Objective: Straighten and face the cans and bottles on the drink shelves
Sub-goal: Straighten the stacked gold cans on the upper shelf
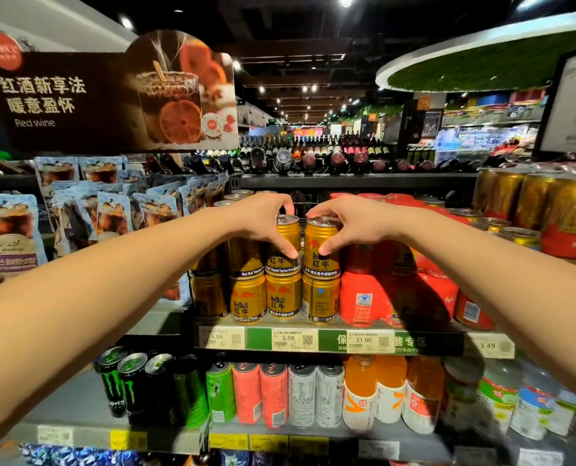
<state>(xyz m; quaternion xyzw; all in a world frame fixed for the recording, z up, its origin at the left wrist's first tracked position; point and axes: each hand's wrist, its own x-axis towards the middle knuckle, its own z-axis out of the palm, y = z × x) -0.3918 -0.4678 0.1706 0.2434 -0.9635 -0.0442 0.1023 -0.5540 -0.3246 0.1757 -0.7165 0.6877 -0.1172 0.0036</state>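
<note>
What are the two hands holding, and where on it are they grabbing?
Each hand grips one gold can in the top row near its top: the left hand holds the left can, and the right hand holds the right can, fingers behind, thumb in front.

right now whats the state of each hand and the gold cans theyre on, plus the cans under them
left hand: gripping the left top gold can
right hand: gripping the right top gold can
left top gold can: upright, stacked, logo mostly covered
right top gold can: upright, stacked, logo facing out
bottom gold cans: upright; rightmost shows its back label
</note>
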